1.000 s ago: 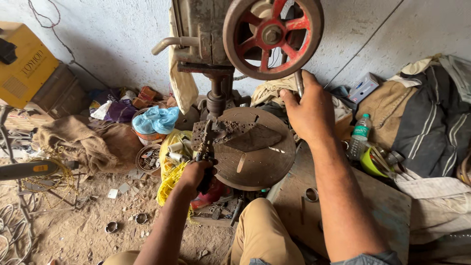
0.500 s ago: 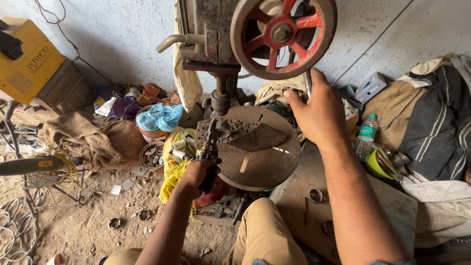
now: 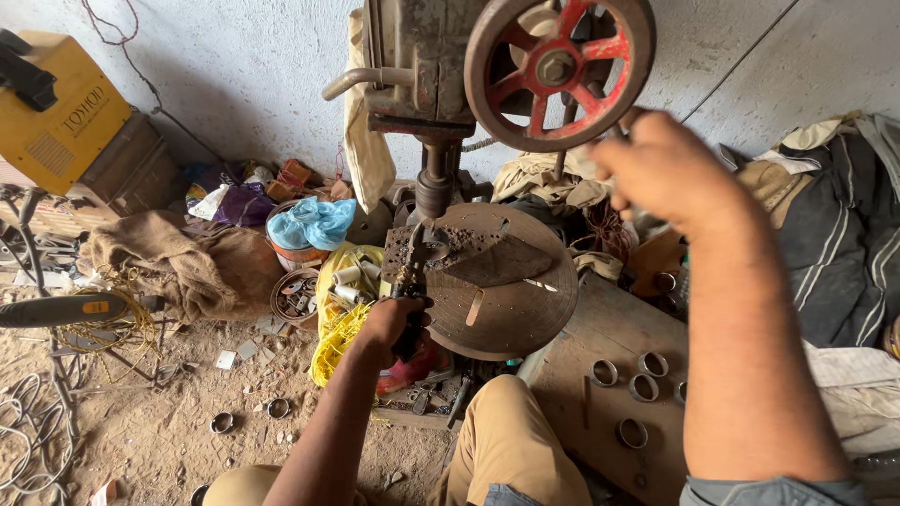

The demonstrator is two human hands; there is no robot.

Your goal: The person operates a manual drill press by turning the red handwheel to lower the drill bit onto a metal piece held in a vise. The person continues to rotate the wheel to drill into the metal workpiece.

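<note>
**Drill press station: hands, workpiece, surroundings**

Left hand (image 3: 392, 323): lower centre of the frame, fingers clenched round the handles of pliers (image 3: 412, 281). The pliers run up and slightly right from the fist, long axis near vertical in the frame; their nose meets the left edge of the plate (image 3: 459, 251).

Plate: flat, rusty, dark, lying on the round table (image 3: 511, 309) at frame centre. Its long axis runs left to right across the table, crosswise to the pliers. It sits directly below the chuck (image 3: 433, 192); whether a bit touches it cannot be told.

Right hand (image 3: 661, 173): upper right of centre, blurred, fingers curled at the lower right rim of the red wheel (image 3: 560, 70). A grip on a feed handle there seems likely, but the blur hides it. This hand is well apart from the plate; the left is the nearer, joined to it through the pliers.

Surroundings: yellow welder (image 3: 66, 108) at upper left; blue bag over a bucket (image 3: 309, 225) left of the table; yellow wire (image 3: 342, 333) beside the left wrist; metal rings (image 3: 628, 384) on a board at lower right; sacking (image 3: 178, 258) at left; cloth (image 3: 839, 234) heaped at right. Person's knees in tan trousers (image 3: 511, 440) at bottom centre.
</note>
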